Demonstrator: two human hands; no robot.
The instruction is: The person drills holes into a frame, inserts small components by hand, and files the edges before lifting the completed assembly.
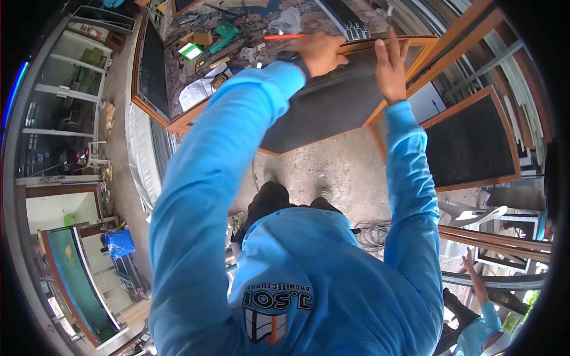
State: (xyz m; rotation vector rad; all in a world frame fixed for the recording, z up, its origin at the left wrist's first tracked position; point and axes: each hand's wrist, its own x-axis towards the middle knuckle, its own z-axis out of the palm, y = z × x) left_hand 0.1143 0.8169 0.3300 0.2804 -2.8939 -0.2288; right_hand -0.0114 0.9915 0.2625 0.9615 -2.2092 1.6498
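At the top centre, my left hand (320, 53), with a dark band at the wrist, is over the edge of a wood-framed dark panel (332, 110). Its thumb and a fingertip stand apart. A red stick (285, 37) reaches the back of this hand; whether the hand touches it cannot be seen. My right hand (392, 68) is open with spread fingers at the panel's right corner, by its orange-brown frame (418, 43). Between the hands and beyond them lie grey metal profiles (344, 21) on the patterned work surface (240, 44).
A green tool (224, 37), a green-and-white box (190, 51) and a clear plastic bag (286, 22) lie on the surface. Another framed dark panel (472, 142) leans at the right. Coiled cable (373, 236) lies on the floor. Another person (484, 326) is at the lower right, one arm raised.
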